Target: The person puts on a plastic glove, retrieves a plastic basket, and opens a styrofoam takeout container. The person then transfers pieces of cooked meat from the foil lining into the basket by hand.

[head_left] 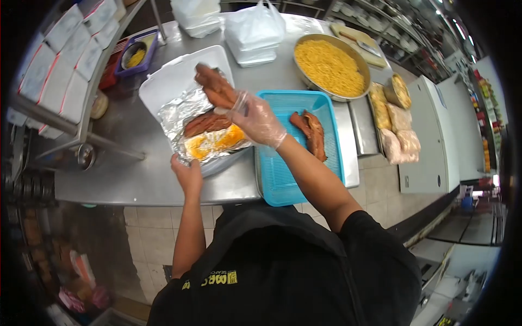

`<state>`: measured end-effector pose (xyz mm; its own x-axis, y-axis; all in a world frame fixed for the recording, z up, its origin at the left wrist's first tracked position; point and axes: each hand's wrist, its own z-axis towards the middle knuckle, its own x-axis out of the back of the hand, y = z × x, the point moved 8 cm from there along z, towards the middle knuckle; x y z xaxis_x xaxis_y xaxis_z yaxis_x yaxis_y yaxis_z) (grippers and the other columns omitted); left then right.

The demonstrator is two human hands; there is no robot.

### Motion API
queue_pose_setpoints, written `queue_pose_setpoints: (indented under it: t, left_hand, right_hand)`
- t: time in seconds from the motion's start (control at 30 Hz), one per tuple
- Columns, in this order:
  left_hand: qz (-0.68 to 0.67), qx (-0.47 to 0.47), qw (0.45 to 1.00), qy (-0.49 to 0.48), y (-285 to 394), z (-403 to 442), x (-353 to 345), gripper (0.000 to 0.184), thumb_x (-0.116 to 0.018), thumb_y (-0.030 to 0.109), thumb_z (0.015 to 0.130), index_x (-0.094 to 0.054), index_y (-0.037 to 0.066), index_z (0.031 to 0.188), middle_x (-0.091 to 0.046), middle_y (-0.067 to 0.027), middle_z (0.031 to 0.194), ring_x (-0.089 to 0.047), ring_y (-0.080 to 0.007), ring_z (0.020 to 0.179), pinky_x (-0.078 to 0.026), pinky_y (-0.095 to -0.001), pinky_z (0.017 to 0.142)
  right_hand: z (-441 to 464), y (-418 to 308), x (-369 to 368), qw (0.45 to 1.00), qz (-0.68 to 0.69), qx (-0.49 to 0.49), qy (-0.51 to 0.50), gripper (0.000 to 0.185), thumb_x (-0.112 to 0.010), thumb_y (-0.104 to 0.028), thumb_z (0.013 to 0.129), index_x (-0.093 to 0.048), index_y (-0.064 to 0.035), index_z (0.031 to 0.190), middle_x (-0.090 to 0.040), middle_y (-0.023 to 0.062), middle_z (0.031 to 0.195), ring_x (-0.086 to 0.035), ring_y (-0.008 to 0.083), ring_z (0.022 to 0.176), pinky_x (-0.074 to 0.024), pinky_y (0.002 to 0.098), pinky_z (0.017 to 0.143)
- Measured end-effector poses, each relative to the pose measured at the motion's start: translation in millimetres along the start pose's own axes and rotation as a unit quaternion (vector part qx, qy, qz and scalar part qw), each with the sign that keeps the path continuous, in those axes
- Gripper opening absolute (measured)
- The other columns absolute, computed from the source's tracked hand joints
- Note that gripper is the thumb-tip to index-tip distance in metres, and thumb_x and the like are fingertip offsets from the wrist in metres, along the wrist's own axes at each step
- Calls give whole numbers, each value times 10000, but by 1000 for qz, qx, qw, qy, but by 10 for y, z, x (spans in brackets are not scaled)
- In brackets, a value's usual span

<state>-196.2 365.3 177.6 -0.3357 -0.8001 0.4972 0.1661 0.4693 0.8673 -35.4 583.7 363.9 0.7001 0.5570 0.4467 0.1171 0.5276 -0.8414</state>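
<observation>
In the head view, my right hand (255,117), in a clear plastic glove, grips a reddish-brown strip of roasted meat (213,87) above an open white foam takeaway box (187,60). Crinkled foil (171,111) lines the box. On it lie another strip of meat (206,124) and a white and orange food (209,144) I cannot identify. My bare left hand (187,175) holds the box's near edge, thumb on top, other fingers partly hidden. Right of the box, more roasted meat (314,136) lies in a blue plastic basket (283,182).
A large pan of yellow noodles (331,68) stands behind the basket. White plastic bags (253,35) sit at the back. A knife (361,43) rests on a cutting board (348,35). Left are a metal shelf (84,117) and a purple tray (144,62); bagged food (399,133) lies right.
</observation>
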Motion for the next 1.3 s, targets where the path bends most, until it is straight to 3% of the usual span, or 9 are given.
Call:
queue_pose_setpoints:
  t: [0.23, 0.37, 0.47, 0.57, 0.7, 0.77, 0.83, 1.07, 1.3]
  left_hand:
    - [-48, 15, 999, -11, -134, 90, -28, 782, -771, 329, 853, -353, -39, 1402, -438, -278, 1370, -478, -393, 1260, -370, -422, 1078]
    - [-14, 35, 999, 2, -60, 82, 3, 754, -757, 277, 859, -346, -45, 1402, -442, -287, 1367, -481, -397, 1263, -368, -417, 1082]
    - [-27, 44, 999, -5, -57, 81, 33, 687, -696, 192, 844, -360, -35, 1399, -466, -281, 1350, -485, -393, 1268, -368, -410, 1089]
    - [-53, 42, 998, -6, -136, 57, 74, 672, -667, 160, 830, -364, -40, 1396, -467, -275, 1352, -494, -387, 1261, -371, -405, 1090]
    - [-90, 50, 994, -25, -8, 6, 100, 641, -646, 134, 844, -365, -35, 1396, -504, -265, 1319, -520, -373, 1234, -381, -401, 1080]
    - [-97, 60, 993, -33, 16, -31, 127, 632, -641, 128, 851, -365, -27, 1398, -527, -263, 1303, -538, -371, 1216, -393, -400, 1067]
    - [-83, 50, 995, -27, -88, -28, 126, 626, -645, 126, 855, -367, -17, 1397, -541, -259, 1301, -554, -364, 1202, -409, -396, 1049]
    - [-124, 75, 989, -28, -23, -98, 177, 627, -660, 159, 882, -350, -13, 1399, -565, -243, 1274, -591, -346, 1152, -439, -404, 1008]
    - [-94, 65, 993, -22, -175, -35, 105, 632, -683, 209, 887, -361, 34, 1402, -570, -231, 1274, -591, -345, 1152, -447, -399, 992]
  right_hand:
    - [-856, 710, 931, 961, 75, -224, 143, 313, -713, -335, 905, -581, -51, 896, -524, 14, 754, -502, 116, 705, -469, 297, 664]
    - [-1426, 1591, 922, 913, -201, -346, -74, 609, -507, -577, 969, -618, -2, 1133, -645, 171, 929, -620, 317, 881, -507, 398, 880]
    - [-1316, 1315, 871, 872, -302, -385, -2, 577, -521, -522, 970, -628, -8, 1209, -661, 262, 1142, -620, 393, 1112, -489, 462, 942]
    - [-847, 667, 487, 945, -315, -61, 63, 265, -657, -220, 919, -679, -61, 1130, -683, 214, 1078, -616, 355, 1131, -493, 435, 960]
    - [-108, 445, -635, 967, -165, 105, -165, 414, -627, -362, 955, -664, -12, 1172, -650, 218, 1209, -610, 338, 1175, -475, 423, 1011]
    - [173, 586, -1117, 869, -376, -40, -319, 563, -574, -501, 955, -644, 6, 1190, -636, 216, 1226, -619, 341, 1153, -482, 432, 991]
    - [305, 912, -1443, 820, -507, 98, -246, 695, -506, -615, 945, -601, 8, 1238, -623, 209, 1212, -627, 337, 1125, -496, 433, 957]
    - [486, 846, -1467, 861, -407, 2, -305, 846, -546, -838, 762, -741, -45, 983, -729, 200, 986, -705, 350, 972, -548, 431, 825]
    - [316, 1059, -1493, 910, -268, -60, -310, 370, -778, -364, 791, -703, -16, 892, -694, 229, 899, -685, 367, 868, -537, 428, 786]
